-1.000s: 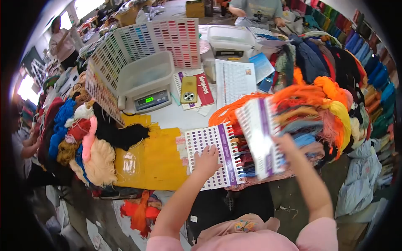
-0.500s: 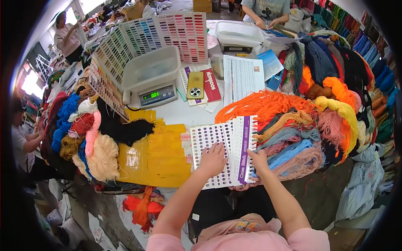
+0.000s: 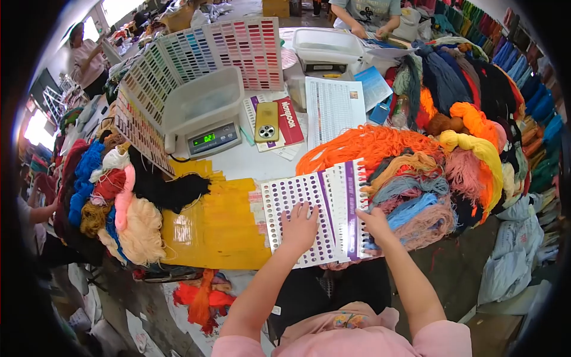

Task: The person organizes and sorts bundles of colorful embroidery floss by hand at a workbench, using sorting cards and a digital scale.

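White punched thread cards (image 3: 297,196) with rows of round holes lie fanned at the table's front edge. My left hand (image 3: 300,228) rests flat on the leftmost card, fingers spread. My right hand (image 3: 376,224) holds the right edge of the overlapping cards, its thumb on top and its other fingers largely hidden. The top card there carries a purple printed strip (image 3: 352,202). Skeins of blue, grey and pinkish-brown thread (image 3: 416,214) lie right beside this hand, and a heap of orange thread (image 3: 369,149) lies behind the cards.
A digital scale (image 3: 213,140) bears a clear plastic tub (image 3: 205,101), with a folding colour chart (image 3: 250,53) standing behind. A phone (image 3: 266,122) lies on a red notebook (image 3: 289,122). Yellow tape (image 3: 208,220) covers the table's left front. Across the table, another person's hands (image 3: 372,31) handle something.
The cards are fanned wider, with another purple strip now showing between them. My right hand has shifted slightly with their edge. The scale's reading has changed, and the whole view has moved a little.
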A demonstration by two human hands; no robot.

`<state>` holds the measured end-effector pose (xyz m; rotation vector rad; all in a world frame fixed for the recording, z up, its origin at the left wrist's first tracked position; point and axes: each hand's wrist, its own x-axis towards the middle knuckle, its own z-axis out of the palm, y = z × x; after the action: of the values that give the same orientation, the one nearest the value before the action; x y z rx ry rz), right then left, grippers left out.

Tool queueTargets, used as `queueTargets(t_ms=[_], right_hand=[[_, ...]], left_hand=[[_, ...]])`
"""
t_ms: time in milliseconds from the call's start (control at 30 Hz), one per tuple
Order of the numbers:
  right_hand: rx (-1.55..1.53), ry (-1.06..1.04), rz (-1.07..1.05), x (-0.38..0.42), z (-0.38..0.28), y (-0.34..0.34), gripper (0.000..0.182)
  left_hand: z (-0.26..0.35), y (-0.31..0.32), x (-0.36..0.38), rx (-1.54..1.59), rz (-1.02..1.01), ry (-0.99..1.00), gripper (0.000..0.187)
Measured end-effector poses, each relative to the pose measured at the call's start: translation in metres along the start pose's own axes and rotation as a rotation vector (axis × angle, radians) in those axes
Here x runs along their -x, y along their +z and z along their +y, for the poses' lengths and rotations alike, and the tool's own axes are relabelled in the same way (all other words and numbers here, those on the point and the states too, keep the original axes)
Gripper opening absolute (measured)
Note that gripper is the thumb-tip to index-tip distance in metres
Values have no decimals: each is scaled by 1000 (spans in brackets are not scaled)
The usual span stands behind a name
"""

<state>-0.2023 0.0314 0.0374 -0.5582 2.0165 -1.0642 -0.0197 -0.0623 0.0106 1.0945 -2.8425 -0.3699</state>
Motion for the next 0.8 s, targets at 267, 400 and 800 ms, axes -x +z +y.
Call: queueTargets(t_ms=[267,400,800], right_hand=[[52,-74,17,-21,21,22,31],[90,-133,38,-37,49,23,29],[247,-177,-16,-13,-1,-5,39]], left_hand=[[1,-1,-9,-59,7,38,46],[3,5,-21,5,84,189,49],[12,-10,-23,50,-194,141,52]])
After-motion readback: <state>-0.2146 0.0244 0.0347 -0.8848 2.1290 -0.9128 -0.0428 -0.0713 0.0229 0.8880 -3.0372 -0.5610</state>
